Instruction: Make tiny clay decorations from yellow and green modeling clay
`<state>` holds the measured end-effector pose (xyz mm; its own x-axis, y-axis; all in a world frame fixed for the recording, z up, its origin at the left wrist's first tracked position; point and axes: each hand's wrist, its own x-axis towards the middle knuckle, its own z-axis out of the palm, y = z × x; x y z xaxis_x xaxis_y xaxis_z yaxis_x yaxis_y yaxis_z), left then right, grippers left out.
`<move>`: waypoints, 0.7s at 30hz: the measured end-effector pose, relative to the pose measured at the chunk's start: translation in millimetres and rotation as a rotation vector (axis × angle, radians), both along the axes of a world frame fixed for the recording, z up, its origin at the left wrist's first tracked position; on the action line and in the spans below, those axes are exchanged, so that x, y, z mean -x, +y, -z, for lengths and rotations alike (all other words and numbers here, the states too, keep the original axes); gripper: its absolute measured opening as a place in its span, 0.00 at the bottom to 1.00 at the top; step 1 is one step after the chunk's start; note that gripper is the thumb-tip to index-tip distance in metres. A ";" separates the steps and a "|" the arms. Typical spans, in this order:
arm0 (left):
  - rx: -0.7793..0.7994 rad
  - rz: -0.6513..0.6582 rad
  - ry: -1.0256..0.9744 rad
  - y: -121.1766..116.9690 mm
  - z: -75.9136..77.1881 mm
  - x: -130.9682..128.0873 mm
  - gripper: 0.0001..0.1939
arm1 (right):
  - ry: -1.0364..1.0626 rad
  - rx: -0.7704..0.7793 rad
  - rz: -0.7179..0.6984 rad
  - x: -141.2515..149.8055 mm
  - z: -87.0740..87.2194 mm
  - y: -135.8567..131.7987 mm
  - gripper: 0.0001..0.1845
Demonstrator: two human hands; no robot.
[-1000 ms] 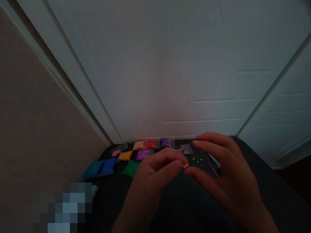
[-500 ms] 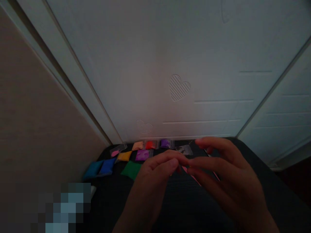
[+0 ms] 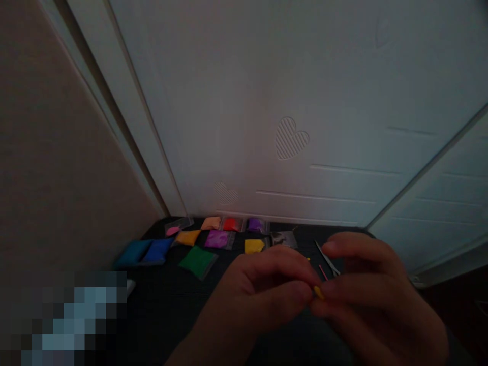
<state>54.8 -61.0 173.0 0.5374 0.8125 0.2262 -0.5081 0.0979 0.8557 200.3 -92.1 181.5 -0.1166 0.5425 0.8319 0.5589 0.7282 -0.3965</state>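
Observation:
A small piece of yellow modelling clay [image 3: 319, 293] sits between the fingertips of both hands, over the dark table. My left hand [image 3: 263, 297] pinches it from the left with thumb and forefinger. From the right, my right hand [image 3: 375, 300] closes its thumb and a finger on the same piece, while another finger is raised and bent. Part of the clay is hidden by the fingertips. Just beyond the hands lie metal scissors [image 3: 327, 258], a thin pink stick [image 3: 323, 272] and a tiny yellow bit [image 3: 308, 260].
Packets of coloured clay lie behind and left: yellow [image 3: 253, 246], green [image 3: 197, 261], magenta [image 3: 217, 239], purple [image 3: 255, 224], red [image 3: 231, 223], orange [image 3: 188, 237] and blue [image 3: 157, 250]. A clear bag [image 3: 284, 239] lies near the white panel [image 3: 244, 101] bounding the table's back.
My hands have come lower and a little right in view, and the yellow clay now shows between the fingertips. The view has shifted, with the yellow packet and scissors more visible.

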 end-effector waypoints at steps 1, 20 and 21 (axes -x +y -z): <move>-0.002 -0.004 0.003 0.3 0.2 0.2 0.03 | -0.003 -0.001 -0.011 -0.5 0.4 0.2 0.11; -0.175 -0.191 0.113 1.8 3.3 1.4 0.03 | -0.064 -0.021 0.024 0.6 1.9 1.5 0.17; -0.212 -0.210 0.139 1.4 3.3 2.2 0.04 | -0.076 -0.026 0.020 -0.4 1.0 1.8 0.17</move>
